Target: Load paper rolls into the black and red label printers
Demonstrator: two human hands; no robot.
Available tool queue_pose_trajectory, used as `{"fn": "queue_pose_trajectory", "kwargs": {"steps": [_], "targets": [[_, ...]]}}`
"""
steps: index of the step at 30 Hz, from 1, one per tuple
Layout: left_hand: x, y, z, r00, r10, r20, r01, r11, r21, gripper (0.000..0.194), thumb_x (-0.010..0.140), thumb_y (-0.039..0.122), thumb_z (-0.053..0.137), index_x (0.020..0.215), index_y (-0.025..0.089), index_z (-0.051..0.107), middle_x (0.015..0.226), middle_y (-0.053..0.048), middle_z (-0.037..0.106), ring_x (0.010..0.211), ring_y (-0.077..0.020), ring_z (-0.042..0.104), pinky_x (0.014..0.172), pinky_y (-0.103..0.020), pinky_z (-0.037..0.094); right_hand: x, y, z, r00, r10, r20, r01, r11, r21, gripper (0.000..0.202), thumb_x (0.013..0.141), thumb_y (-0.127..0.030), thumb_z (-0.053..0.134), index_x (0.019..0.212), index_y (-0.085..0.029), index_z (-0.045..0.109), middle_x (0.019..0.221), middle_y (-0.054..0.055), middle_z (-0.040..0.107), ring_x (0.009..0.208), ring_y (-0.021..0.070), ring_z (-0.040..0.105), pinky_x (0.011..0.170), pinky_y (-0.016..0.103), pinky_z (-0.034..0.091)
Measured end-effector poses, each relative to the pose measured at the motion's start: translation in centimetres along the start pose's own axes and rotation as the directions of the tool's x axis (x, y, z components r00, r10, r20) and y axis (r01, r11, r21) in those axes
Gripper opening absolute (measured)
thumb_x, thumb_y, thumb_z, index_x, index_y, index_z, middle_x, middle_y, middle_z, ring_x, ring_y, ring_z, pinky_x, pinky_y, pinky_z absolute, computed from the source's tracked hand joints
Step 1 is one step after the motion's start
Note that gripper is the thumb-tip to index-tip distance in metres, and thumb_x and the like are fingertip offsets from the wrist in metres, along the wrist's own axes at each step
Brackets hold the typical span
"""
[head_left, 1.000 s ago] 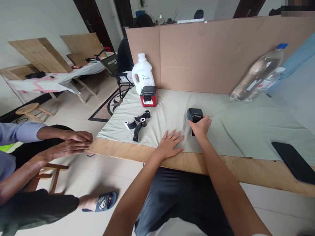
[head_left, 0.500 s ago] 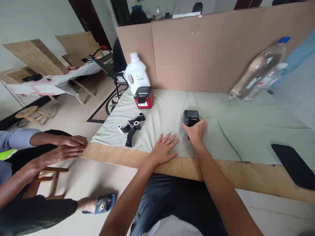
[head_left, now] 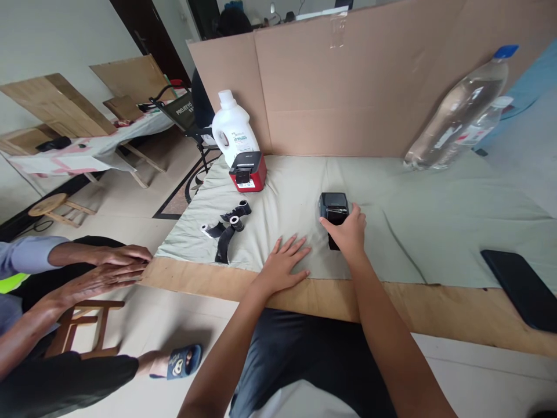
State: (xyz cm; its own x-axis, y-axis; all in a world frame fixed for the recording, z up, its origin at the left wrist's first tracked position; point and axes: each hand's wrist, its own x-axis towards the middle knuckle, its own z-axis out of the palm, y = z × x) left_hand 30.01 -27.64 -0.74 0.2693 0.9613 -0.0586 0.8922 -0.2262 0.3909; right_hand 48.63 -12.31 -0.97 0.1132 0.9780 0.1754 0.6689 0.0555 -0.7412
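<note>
My left hand (head_left: 282, 267) lies flat near the table's front edge, fingers spread, holding nothing. With thumb and fingers on either side, my right hand (head_left: 348, 232) grips a small black device (head_left: 333, 201) that stands on the cloth. A glossy black strip hangs down the device's near side. To the left lie several black rolls (head_left: 236, 223) with unrolled strips. Behind them sits a red and black device (head_left: 255, 171), in front of a white jug (head_left: 235, 130).
A black phone (head_left: 522, 288) lies at the right. Clear bottles (head_left: 456, 113) lean on a cardboard panel (head_left: 331, 87) at the back. Another person's hands (head_left: 117, 264) rest at the table's left corner. A stool (head_left: 50, 204) stands farther left.
The view has shifted slightly. My right hand has opened up slightly around the black device, and more of the black strip shows. My left hand remains flat.
</note>
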Motion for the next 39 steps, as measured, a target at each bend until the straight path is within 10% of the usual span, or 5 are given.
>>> {"fn": "queue_pose_trajectory", "kwargs": {"steps": [16,21,27,32,39], "targets": [[-0.2,0.1,0.1,1.000,0.012,-0.015,-0.012,1.000,-0.020,0.066,0.100,0.048,0.060,0.162,0.030,0.046,0.176,-0.003,0.030,0.167,-0.0311,0.019,0.135,-0.064,0.008,-0.1,0.0,1.1,1.000,-0.017,-0.025,0.016,0.997,-0.073,0.104,0.070,-0.047,0.081,0.157,-0.011,0.036,0.138,0.026,0.054,0.130,0.0440,0.050,0.111,0.058,0.042],[0.8,-0.3,-1.2,0.965,-0.024,-0.259,-0.028,0.980,-0.196,0.038,0.097,0.036,0.064,0.133,0.027,0.072,0.144,-0.007,0.070,0.144,-0.0302,0.058,0.129,-0.057,0.032,-0.5,-0.8,-0.1,1.000,0.002,-0.007,-0.002,0.999,-0.050,0.112,0.070,-0.055,0.081,0.161,-0.009,0.033,0.142,0.029,0.054,0.134,0.0482,0.048,0.112,0.063,0.041],[9.9,-1.8,-5.0,0.800,-0.417,-0.431,0.000,0.718,-0.696,0.019,0.091,0.024,0.064,0.106,0.019,0.074,0.101,-0.006,0.077,0.088,-0.0171,0.072,0.084,-0.031,0.057,2.7,-0.7,-2.1,0.999,-0.032,0.015,0.029,0.983,0.183,0.080,0.088,-0.075,0.056,0.142,-0.016,0.058,0.142,0.025,0.060,0.137,0.0453,0.051,0.115,0.066,0.040],[18.9,-2.6,-5.0,0.829,-0.553,-0.082,0.123,0.323,-0.938,0.048,0.077,0.009,0.064,0.124,0.015,0.066,0.124,-0.013,0.072,0.098,-0.0175,0.071,0.081,-0.028,0.055,6.2,2.6,-0.1,0.985,-0.168,0.034,0.135,0.880,0.455,0.076,0.090,-0.080,0.048,0.138,-0.021,0.061,0.151,0.020,0.060,0.141,0.0355,0.056,0.121,0.057,0.041],[23.1,-3.5,-2.7,0.910,-0.413,-0.021,0.081,0.227,-0.971,0.069,0.061,-0.003,0.060,0.127,0.014,0.069,0.142,-0.015,0.068,0.126,-0.0219,0.067,0.107,-0.031,0.050,6.2,5.6,1.9,0.984,-0.171,0.059,0.109,0.819,0.564,0.080,0.094,-0.081,0.044,0.151,-0.025,0.052,0.162,0.017,0.052,0.150,0.0316,0.051,0.128,0.055,0.036]]}}
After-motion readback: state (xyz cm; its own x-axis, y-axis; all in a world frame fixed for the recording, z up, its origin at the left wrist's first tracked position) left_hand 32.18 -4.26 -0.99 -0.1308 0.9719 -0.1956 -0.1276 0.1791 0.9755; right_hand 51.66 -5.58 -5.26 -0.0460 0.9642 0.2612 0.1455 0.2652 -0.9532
